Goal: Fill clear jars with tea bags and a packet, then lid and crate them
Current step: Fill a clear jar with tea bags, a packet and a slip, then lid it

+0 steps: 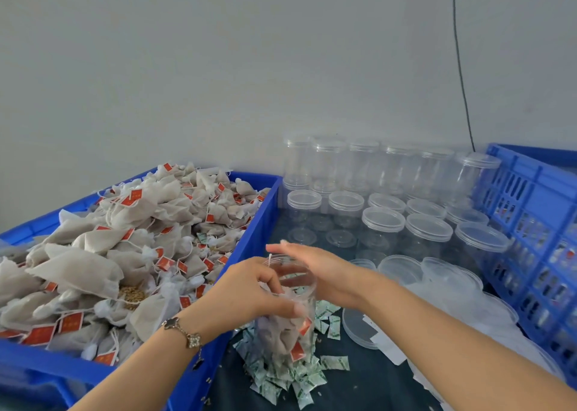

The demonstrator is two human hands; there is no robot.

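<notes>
The left forearm, wearing a bracelet [184, 332], enters from 7 o'clock. The left hand [249, 288] grips the clear jar [288, 313] at frame centre, fingers curled round its upper wall. The jar stands upright on the dark table [368, 382], holds beige tea bags with red tags, and has no lid. The right hand [315, 270] reaches in from 4 o'clock and lies over the jar mouth, fingers straight and together; whether it holds anything cannot be determined. Green-and-white packets [299, 376] lie scattered around the jar base. A blue tray [259, 223] of tea bags [109, 248] occupies 9 o'clock. Empty lidded jars [390, 192] stand at 1 o'clock; a blue crate [530, 223] at 3 o'clock.
</notes>
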